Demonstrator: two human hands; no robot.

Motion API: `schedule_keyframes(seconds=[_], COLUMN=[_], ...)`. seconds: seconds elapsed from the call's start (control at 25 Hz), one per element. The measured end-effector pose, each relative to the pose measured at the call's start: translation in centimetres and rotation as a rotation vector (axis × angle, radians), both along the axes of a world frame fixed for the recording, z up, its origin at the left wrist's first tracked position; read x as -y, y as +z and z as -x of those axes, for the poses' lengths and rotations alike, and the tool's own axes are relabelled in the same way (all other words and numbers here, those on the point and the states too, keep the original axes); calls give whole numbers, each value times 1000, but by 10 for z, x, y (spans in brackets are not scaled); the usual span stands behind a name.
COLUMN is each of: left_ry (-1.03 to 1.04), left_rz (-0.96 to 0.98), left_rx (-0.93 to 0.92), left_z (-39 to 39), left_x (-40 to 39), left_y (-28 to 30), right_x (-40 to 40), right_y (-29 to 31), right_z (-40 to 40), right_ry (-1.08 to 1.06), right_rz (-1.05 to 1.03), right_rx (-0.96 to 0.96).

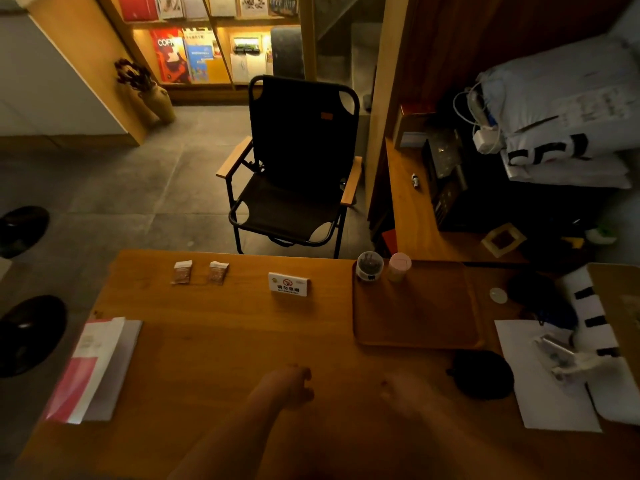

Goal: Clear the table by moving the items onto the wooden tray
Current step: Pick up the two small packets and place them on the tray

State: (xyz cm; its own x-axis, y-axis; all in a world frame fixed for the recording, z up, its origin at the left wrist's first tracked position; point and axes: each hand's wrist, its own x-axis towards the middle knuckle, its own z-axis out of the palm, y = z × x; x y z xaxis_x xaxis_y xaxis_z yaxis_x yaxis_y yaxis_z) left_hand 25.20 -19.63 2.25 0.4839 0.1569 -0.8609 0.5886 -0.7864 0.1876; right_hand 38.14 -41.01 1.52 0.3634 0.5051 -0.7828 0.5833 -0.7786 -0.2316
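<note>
While my left hand (287, 386) hangs loosely curled and empty, my blurred right hand (401, 389) unreadable, I should reach far-left for the packets (181, 271), carrying them right onto the wooden tray (415, 317).

Dim room, black folding chair (294, 168), lit bookshelf (207, 53).

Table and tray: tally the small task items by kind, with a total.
Sachets: 2
No-smoking sign: 1
Cups on the tray: 2
Total: 5
</note>
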Motion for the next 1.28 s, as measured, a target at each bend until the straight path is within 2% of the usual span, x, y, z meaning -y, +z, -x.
schedule_keyframes(seconds=[0.64,0.88,1.08,1.28], left_ry=[-212,-85,180,347], left_rz=[10,-6,13,17], left_rx=[47,73,108,159], left_z=[124,155,177,189], left_x=[-58,-77,-87,-89], left_y=[21,29,31,32], right_x=[-64,-80,-92,-106], right_y=[27,34,37,43], right_z=[131,141,133,126], right_ry=[4,82,119,217], right_rz=[16,58,9,-33], right_rx=[-46,-73,-80,-13])
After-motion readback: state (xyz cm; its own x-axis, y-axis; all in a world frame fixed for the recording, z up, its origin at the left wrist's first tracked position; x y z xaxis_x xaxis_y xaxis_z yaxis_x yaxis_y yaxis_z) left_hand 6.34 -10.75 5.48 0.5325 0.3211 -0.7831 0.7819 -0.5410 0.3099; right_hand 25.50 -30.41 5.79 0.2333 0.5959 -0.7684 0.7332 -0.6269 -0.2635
